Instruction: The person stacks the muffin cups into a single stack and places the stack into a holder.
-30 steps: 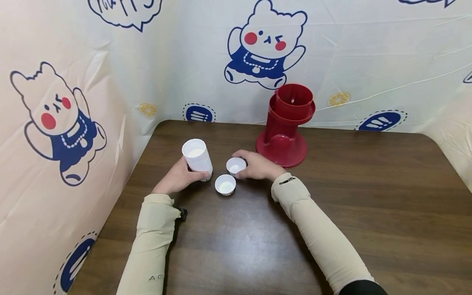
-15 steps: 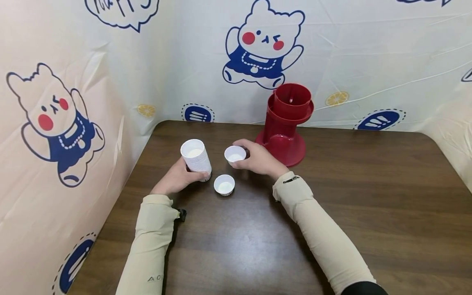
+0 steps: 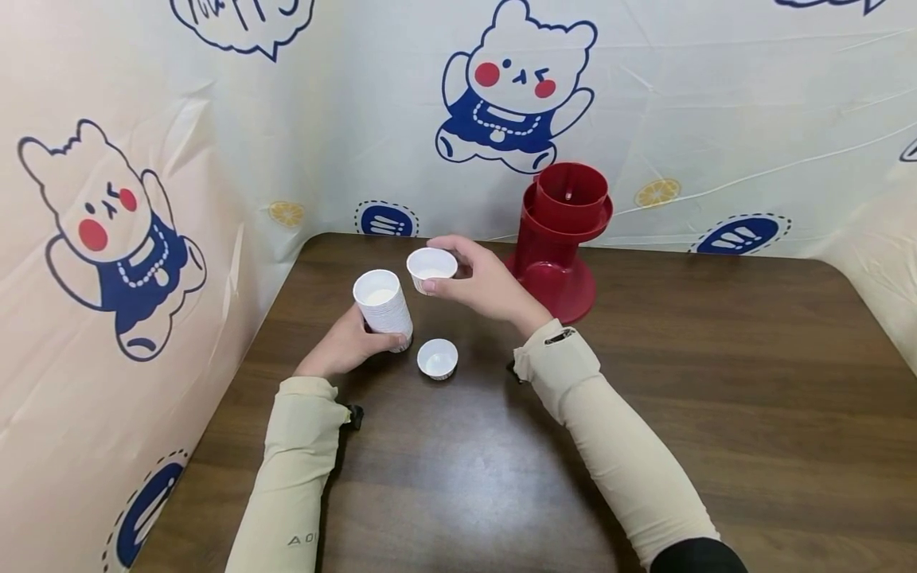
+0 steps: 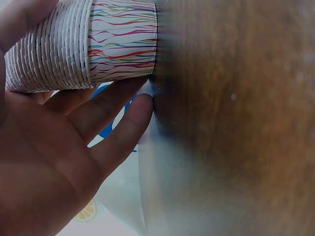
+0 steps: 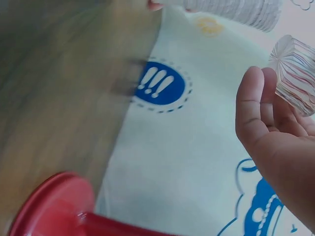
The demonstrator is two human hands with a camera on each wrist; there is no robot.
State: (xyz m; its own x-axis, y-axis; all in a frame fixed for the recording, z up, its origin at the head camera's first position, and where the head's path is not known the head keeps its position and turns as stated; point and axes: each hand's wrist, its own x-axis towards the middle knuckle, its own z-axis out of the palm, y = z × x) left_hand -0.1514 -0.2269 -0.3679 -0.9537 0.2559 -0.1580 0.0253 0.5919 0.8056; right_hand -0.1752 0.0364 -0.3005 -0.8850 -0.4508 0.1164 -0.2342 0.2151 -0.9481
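My left hand (image 3: 349,342) holds a tall stack of white paper baking cups (image 3: 384,306) upright on the table, thumb and fingers around its lower part. Colourful wavy stripes show on the stack's lowest cup in the left wrist view. Raised just right of the stack's top, a single baking cup (image 3: 432,269) is pinched by its sides between the thumb and fingers of my right hand (image 3: 481,280). The right wrist view shows this striped cup (image 5: 297,73) off the table. Another baking cup (image 3: 437,360) stands mouth up on the table, right of the stack.
A red plastic stand (image 3: 557,239) with a round base and cylinder top rises at the table's back, behind my right hand. The brown wooden table (image 3: 680,382) meets a white curtain (image 3: 358,95) with cartoon bears at its back and left edges.
My right hand has lifted a baking cup from beside the other loose one and carried it up and left toward the stack's top. The left hand and stack stay in place.
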